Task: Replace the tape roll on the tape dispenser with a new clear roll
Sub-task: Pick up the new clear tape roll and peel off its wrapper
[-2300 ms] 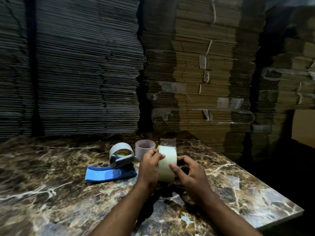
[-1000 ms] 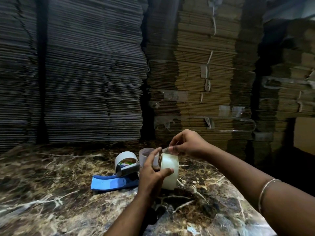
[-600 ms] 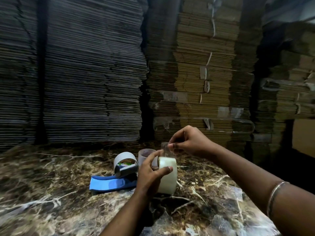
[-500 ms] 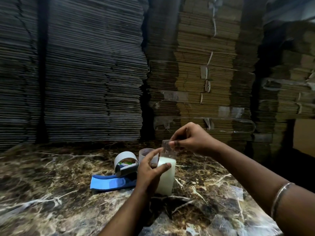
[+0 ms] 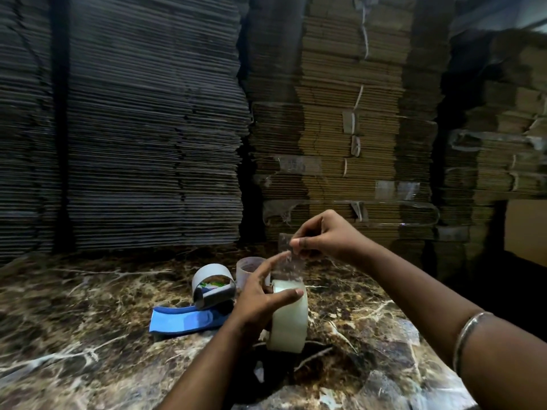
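A new clear tape roll (image 5: 291, 316) stands on edge on the marble table (image 5: 74, 335). My left hand (image 5: 260, 297) grips its left side, thumb across the top and fingers spread. My right hand (image 5: 322, 236) pinches the free end of the clear tape (image 5: 285, 255) and holds it stretched up above the roll. The blue tape dispenser (image 5: 189, 319) lies on the table just left of my left hand, with a grey wheel hub and a pale curved guard (image 5: 211, 279). An empty cardboard core (image 5: 250, 267) stands behind the roll.
Tall stacks of flattened cardboard (image 5: 148, 128) wall in the far side of the table, with bundled brown stacks (image 5: 340, 128) behind my right hand. The table's right edge (image 5: 438, 344) runs diagonally under my right forearm, dark floor beyond it.
My right hand left the roll's side, took the tape's free end and has drawn it upward, so a longer strip stands above the roll. My left hand keeps the roll steady.
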A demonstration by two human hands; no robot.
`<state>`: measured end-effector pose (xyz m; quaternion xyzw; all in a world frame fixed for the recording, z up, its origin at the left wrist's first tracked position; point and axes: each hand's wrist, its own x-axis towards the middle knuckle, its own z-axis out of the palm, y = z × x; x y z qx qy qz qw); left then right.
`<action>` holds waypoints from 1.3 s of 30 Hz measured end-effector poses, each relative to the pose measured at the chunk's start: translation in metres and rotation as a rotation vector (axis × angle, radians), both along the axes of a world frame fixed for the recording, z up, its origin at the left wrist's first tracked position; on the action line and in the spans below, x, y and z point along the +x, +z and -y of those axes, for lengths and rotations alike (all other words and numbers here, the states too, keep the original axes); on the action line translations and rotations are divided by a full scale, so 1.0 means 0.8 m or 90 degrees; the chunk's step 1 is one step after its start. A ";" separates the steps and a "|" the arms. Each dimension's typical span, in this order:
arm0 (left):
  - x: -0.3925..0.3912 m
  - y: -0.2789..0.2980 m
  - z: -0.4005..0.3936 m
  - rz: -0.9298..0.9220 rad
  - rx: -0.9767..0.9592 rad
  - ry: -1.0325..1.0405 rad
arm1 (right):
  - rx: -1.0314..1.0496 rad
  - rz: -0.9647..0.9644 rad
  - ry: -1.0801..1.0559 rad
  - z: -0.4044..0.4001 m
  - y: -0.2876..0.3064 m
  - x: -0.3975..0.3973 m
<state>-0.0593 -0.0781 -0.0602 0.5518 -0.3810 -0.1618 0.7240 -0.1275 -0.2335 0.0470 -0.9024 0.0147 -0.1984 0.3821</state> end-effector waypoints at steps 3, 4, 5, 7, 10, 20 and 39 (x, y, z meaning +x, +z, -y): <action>0.001 -0.001 0.000 -0.002 0.026 -0.025 | 0.040 -0.036 -0.001 0.005 -0.008 0.000; 0.002 -0.001 0.000 -0.012 0.030 -0.036 | 0.050 -0.046 -0.005 0.007 -0.010 0.000; 0.002 -0.001 0.000 -0.025 0.038 -0.048 | 0.059 -0.054 -0.011 0.008 -0.012 0.000; 0.003 -0.002 0.001 -0.035 0.047 -0.059 | 0.080 -0.065 -0.021 0.009 -0.017 0.000; 0.003 -0.004 0.001 -0.025 0.053 -0.073 | 0.114 -0.074 -0.024 0.014 -0.025 0.000; 0.008 -0.004 0.002 -0.049 0.025 -0.095 | 0.381 -0.070 -0.035 0.002 -0.069 0.007; 0.018 -0.009 0.003 -0.073 0.021 -0.040 | 0.397 0.062 0.105 -0.040 -0.168 -0.024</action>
